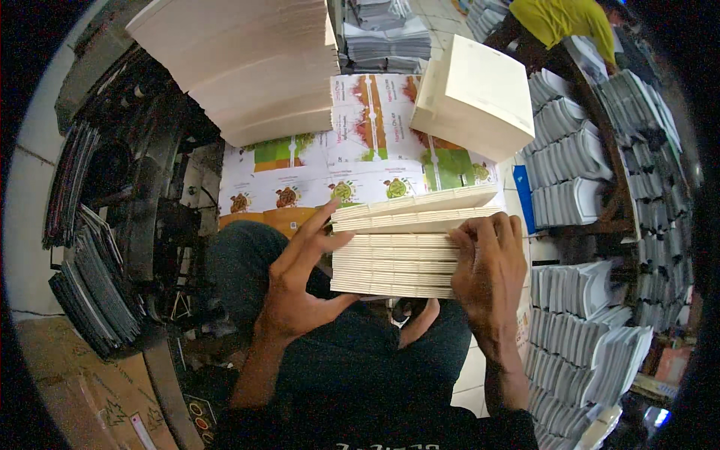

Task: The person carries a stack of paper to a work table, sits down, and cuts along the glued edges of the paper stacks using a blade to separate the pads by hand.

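Over a dark-clothed lap, left hand and right hand clamp opposite ends of a cream, block-shaped paper stack — probably dense, its fanned upper layers bendable and liable to slip, so best squeezed at both ends.

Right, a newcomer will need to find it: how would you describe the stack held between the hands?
Start at the surface covered with printed sheets; just below, the left hand and right hand flank a cream paper stack. Unlike the big cream pile and cream block beyond, it alone lies between the hands, far layers fanned apart.
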Motion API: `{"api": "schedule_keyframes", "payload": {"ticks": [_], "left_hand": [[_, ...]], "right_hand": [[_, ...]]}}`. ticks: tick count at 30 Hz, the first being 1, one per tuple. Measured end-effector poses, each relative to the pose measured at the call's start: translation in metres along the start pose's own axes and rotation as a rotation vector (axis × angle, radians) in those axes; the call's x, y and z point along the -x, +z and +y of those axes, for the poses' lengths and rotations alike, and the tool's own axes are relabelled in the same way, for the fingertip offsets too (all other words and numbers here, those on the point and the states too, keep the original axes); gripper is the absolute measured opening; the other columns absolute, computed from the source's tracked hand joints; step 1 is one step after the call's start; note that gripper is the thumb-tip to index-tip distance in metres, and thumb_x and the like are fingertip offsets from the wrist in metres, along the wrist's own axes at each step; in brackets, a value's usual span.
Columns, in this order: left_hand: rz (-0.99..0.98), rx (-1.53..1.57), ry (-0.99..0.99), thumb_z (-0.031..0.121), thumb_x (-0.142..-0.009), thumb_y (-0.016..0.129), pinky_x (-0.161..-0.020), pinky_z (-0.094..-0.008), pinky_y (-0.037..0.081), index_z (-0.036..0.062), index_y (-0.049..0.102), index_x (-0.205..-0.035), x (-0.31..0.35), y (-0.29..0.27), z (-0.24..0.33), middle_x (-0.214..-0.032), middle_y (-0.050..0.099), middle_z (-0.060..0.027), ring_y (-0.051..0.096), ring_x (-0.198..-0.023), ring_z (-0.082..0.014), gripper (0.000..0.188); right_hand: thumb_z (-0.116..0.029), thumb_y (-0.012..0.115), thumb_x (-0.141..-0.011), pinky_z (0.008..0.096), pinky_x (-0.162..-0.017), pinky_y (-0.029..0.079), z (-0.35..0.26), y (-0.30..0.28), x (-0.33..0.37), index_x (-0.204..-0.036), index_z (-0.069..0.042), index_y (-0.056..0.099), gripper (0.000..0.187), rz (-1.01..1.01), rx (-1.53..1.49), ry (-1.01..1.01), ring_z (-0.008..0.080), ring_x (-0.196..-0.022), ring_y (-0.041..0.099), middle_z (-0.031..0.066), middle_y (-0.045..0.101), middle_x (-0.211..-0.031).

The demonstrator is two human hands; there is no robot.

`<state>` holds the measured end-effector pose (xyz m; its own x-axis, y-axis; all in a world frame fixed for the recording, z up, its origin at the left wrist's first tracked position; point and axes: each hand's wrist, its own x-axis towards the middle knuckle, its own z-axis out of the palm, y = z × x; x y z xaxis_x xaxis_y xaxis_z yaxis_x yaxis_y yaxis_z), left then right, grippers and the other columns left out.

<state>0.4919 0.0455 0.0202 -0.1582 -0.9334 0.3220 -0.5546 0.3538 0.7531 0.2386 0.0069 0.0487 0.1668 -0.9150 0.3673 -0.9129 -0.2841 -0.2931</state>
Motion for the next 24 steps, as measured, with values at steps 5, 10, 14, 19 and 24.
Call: {"api": "schedule_keyframes", "payload": {"ticks": [5,10,14,19,24], "left_hand": [[-0.001,-0.007,0.068,0.006,-0.065,0.094,-0.115,-0.0472,0.046,0.0052,0.063,-0.129,-0.001,0.000,-0.002,-0.156,0.049,-0.0235,0.052,-0.142,-0.0410,0.071],[0.008,0.037,-0.013,0.006,-0.063,0.094,-0.116,-0.0476,0.046,0.0065,0.060,-0.129,-0.003,0.001,0.001,-0.156,0.049,-0.0221,0.049,-0.144,-0.0400,0.074],[-0.004,0.123,-0.052,0.006,-0.061,0.094,-0.116,-0.0476,0.046,0.0067,0.060,-0.129,0.000,0.002,-0.006,-0.156,0.049,-0.0216,0.048,-0.145,-0.0393,0.076],[0.025,0.091,-0.026,0.006,-0.061,0.094,-0.116,-0.0476,0.046,0.0060,0.061,-0.127,-0.002,0.007,-0.002,-0.154,0.052,-0.0214,0.051,-0.143,-0.0386,0.074],[0.080,0.012,-0.006,0.006,-0.063,0.092,-0.112,-0.0467,0.050,0.0048,0.064,-0.122,-0.003,0.012,-0.004,-0.152,0.054,-0.0217,0.057,-0.137,-0.0367,0.066]], "right_hand": [[-0.009,0.077,-0.088,0.0434,-0.078,0.050,-0.020,0.003,-0.001,-0.091,-0.001,0.071,0.010,-0.005,-0.259,-0.072,0.0316,-0.088,0.060,0.0120,0.063,-0.089],[-0.014,0.082,-0.086,0.0413,-0.079,0.051,-0.048,0.008,-0.019,-0.098,-0.001,0.077,0.018,-0.118,-0.325,-0.103,0.0299,-0.090,0.059,0.0136,0.062,-0.091],[-0.014,0.082,-0.085,0.0418,-0.080,0.051,-0.058,0.005,-0.027,-0.096,-0.002,0.078,0.017,-0.200,-0.333,-0.154,0.0323,-0.092,0.060,0.0143,0.063,-0.092],[-0.007,0.078,-0.083,0.0433,-0.080,0.051,-0.053,0.019,-0.028,-0.091,0.000,0.075,0.011,-0.227,-0.473,-0.086,0.0343,-0.093,0.059,0.0160,0.062,-0.093],[-0.011,0.065,-0.082,0.0428,-0.078,0.054,-0.074,0.030,-0.010,-0.096,0.004,0.065,0.020,-0.086,-0.048,-0.166,0.0346,-0.098,0.058,0.0173,0.058,-0.099]]}}
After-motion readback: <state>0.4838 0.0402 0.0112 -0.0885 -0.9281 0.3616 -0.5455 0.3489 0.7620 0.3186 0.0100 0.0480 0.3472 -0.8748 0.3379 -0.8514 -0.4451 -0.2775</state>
